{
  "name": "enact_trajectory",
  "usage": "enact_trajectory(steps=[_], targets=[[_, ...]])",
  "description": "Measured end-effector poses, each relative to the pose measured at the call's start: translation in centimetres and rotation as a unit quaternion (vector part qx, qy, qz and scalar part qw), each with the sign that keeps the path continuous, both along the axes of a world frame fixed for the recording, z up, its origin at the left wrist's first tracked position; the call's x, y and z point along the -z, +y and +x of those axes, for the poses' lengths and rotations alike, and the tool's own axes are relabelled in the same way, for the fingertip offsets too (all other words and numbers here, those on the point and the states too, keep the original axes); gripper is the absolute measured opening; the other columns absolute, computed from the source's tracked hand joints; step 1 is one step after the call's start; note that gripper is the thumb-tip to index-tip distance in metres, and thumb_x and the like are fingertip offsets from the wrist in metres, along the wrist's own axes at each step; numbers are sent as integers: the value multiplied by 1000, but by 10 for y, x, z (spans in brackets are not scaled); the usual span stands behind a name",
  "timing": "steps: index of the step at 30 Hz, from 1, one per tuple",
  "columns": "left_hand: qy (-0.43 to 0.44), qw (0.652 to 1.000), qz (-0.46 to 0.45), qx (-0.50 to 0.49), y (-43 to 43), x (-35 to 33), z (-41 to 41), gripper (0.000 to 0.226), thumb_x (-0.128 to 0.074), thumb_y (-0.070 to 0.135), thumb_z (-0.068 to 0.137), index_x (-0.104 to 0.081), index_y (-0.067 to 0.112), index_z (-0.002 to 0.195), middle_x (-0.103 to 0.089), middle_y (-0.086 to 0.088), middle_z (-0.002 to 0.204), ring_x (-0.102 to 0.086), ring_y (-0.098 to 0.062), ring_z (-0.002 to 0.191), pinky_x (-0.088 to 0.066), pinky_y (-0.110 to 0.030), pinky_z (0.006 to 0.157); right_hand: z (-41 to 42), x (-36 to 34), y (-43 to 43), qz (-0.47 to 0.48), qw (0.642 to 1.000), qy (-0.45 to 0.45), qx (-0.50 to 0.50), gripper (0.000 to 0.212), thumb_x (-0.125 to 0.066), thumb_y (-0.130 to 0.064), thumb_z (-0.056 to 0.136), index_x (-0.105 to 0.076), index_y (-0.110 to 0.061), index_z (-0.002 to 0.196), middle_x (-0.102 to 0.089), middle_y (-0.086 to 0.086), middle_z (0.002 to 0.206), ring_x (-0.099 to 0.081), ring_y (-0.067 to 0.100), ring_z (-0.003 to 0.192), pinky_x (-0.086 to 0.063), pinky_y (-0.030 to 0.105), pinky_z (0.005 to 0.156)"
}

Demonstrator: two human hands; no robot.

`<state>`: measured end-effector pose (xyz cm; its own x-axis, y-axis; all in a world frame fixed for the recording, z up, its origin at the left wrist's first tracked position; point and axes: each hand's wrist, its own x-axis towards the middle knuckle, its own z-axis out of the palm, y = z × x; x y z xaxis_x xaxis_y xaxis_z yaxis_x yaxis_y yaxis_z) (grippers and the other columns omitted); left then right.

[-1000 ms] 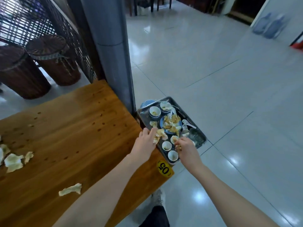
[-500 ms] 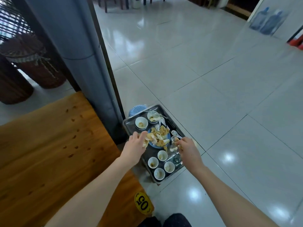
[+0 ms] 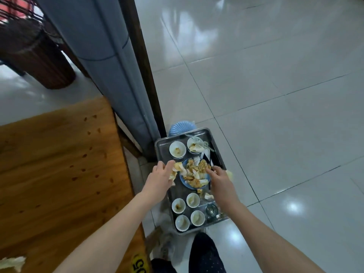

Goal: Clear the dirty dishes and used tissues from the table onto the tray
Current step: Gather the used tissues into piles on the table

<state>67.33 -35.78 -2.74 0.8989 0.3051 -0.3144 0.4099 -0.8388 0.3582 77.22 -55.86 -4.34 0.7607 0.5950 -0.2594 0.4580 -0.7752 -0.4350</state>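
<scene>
A metal tray (image 3: 162, 143) sits low beside the wooden table (image 3: 59, 164). It carries several small white cups (image 3: 177, 149), a blue plate (image 3: 185, 183) heaped with stained used tissues (image 3: 195, 172), and a small glass (image 3: 211, 209). My left hand (image 3: 160, 177) hovers over the tray's left edge and holds crumpled tissues (image 3: 177, 169) at the plate's rim. My right hand (image 3: 220, 178) is at the plate's right side, fingers curled on the tissue pile. One used tissue (image 3: 11, 263) lies on the table at the bottom left.
A grey padded pillar (image 3: 102, 56) with a dark wooden post (image 3: 141, 56) stands just behind the tray. A blue ribbed dish (image 3: 180, 127) peeks out beyond the tray. Wicker stools (image 3: 33, 54) stand at the far left. Glossy tiled floor (image 3: 275, 95) spreads to the right.
The view swung right and down, so the tray now sits centrally and most of the table has left the frame. Both hands moved from the tray's near end to the blue plate.
</scene>
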Motion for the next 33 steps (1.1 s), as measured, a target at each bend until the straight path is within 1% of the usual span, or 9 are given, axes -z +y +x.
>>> enact_trajectory(steps=[5, 7, 10, 13, 16, 18, 20, 25, 33], targets=[[42, 998, -10, -39, -15, 16, 28, 60, -55, 20, 94, -21, 25, 144, -39, -7, 118, -45, -25, 105, -49, -39, 86, 38, 23, -2, -44, 997, 24, -65, 79, -73, -4, 78, -36, -23, 146, -29, 0, 153, -36, 19, 134, -44, 26, 95], [47, 997, -25, -58, -20, 23, 36, 58, -54, 19, 94, -23, 26, 142, -39, -5, 116, -45, -24, 102, -48, -38, 84, 48, 33, 0, -48, 995, 41, -82, 81, -71, -1, 78, -34, -22, 147, -27, 1, 154, -34, 20, 136, -44, 28, 96], [47, 995, -35, -80, -24, 33, 44, 53, -55, 17, 93, -27, 24, 138, -39, -4, 111, -44, -22, 97, -47, -35, 80, 64, 49, 4, -56, 990, 65, -110, 79, -58, 8, 82, -31, -25, 148, -21, 0, 156, -29, 23, 138, -45, 29, 94], [56, 993, -43, -99, -23, 41, 49, 55, -55, 17, 93, -27, 25, 138, -38, -4, 110, -43, -21, 96, -47, -35, 81, 76, 63, 8, -58, 984, 95, -140, 82, -59, 10, 81, -29, -24, 149, -18, 2, 157, -25, 24, 140, -44, 31, 98], [77, 989, -43, -116, -21, 47, 51, 54, -55, 18, 94, -26, 25, 139, -39, -5, 113, -44, -22, 99, -47, -36, 85, 84, 73, 13, -45, 981, 99, -163, 74, -55, 6, 86, -29, -25, 148, -14, 2, 159, -24, 24, 141, -43, 33, 100], [90, 987, -44, -125, -19, 50, 51, 54, -54, 18, 94, -25, 25, 140, -39, -5, 116, -44, -22, 101, -47, -36, 87, 89, 76, 17, -30, 979, 101, -176, 67, -56, -4, 92, -28, -26, 148, -12, 1, 160, -23, 23, 142, -42, 32, 101], [99, 985, -44, -133, -18, 53, 53, 55, -55, 19, 94, -25, 26, 140, -39, -5, 117, -44, -22, 102, -47, -36, 88, 93, 77, 19, -21, 978, 114, -176, 66, -58, -11, 92, -28, -28, 148, -11, -1, 160, -21, 21, 143, -41, 33, 104], [105, 983, -53, -141, -20, 57, 63, 53, -55, 22, 94, -26, 26, 139, -39, -5, 117, -45, -22, 102, -48, -37, 86, 102, 75, 15, -11, 974, 162, -156, 67, -57, -6, 92, -28, -28, 149, -14, 0, 159, -26, 23, 142, -41, 35, 103], [89, 986, -79, -119, -38, 59, 81, 57, -51, 24, 97, -21, 27, 145, -37, -6, 129, -44, -24, 110, -46, -40, 91, 111, 62, -3, -55, 981, 128, -137, 60, -54, -18, 96, -28, -31, 148, -21, -5, 157, -28, 18, 140, -39, 35, 104]])
